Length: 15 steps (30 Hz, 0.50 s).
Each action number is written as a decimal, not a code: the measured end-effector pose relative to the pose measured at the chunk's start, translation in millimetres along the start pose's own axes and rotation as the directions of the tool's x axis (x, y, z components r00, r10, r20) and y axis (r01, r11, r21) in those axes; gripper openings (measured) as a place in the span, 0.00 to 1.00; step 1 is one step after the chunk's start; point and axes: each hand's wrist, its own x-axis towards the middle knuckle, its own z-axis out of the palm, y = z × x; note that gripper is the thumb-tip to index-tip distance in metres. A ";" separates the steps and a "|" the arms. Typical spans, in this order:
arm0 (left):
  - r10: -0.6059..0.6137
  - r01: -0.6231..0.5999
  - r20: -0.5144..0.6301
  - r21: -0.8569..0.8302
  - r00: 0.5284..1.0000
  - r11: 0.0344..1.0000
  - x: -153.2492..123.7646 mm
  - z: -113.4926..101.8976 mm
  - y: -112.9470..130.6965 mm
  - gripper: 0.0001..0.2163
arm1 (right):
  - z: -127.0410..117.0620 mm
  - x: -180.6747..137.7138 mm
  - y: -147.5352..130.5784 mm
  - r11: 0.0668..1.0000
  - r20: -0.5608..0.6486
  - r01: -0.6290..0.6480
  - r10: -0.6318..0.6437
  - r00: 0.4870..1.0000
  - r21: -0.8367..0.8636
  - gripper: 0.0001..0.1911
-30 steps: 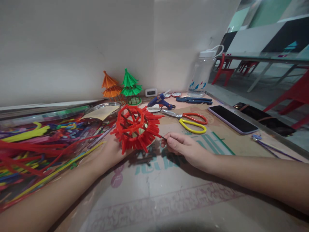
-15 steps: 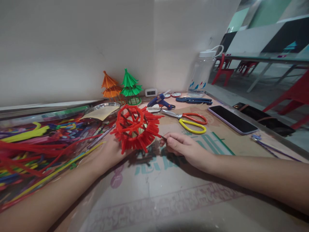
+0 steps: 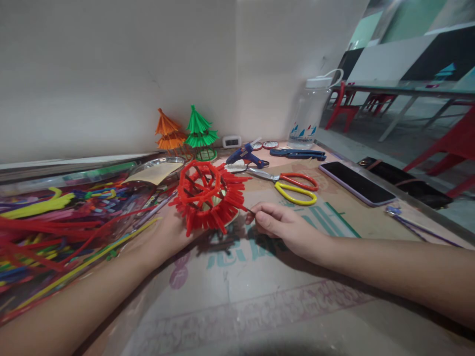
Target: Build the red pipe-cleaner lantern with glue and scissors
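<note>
A red pipe-cleaner wheel (image 3: 208, 195) with a fringe of short red stubs stands tilted on the cardboard mat (image 3: 260, 287). My left hand (image 3: 168, 235) grips it from below and behind, fingers mostly hidden by the fringe. My right hand (image 3: 284, 227) rests on the mat just right of the wheel, thumb and forefinger pinched on a thin dark stick (image 3: 249, 210) that pokes out of the wheel's rim.
A heap of coloured pipe cleaners (image 3: 55, 222) fills the left. Behind the wheel lie a metal dish (image 3: 159, 168), orange (image 3: 168, 131) and green (image 3: 200, 131) tiered models, a glue gun (image 3: 247, 154), scissors (image 3: 293, 185), a phone (image 3: 358, 183) and a water bottle (image 3: 311, 116).
</note>
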 end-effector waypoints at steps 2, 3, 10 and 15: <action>-0.011 0.011 -0.004 0.007 1.000 1.000 -1.0 0.4 -0.4 0.16 | 0.5 0.1 0.0 1.000 -0.003 0.001 -0.001 1.000 -0.007 0.22; -0.012 0.012 -0.006 0.010 1.000 1.000 -1.2 0.4 -0.2 0.16 | 0.7 0.2 -0.1 1.000 -0.005 0.003 -0.003 1.000 -0.009 0.22; -0.011 0.011 -0.001 -0.006 1.000 1.000 -1.0 0.3 -0.2 0.15 | 0.5 0.7 -1.4 1.000 -0.017 0.008 -0.008 1.000 0.001 0.23; -0.014 0.014 0.007 -0.001 1.000 1.000 -0.4 -0.4 -0.6 0.16 | 0.2 -0.2 -2.0 1.000 -0.006 0.003 -0.003 1.000 0.019 0.22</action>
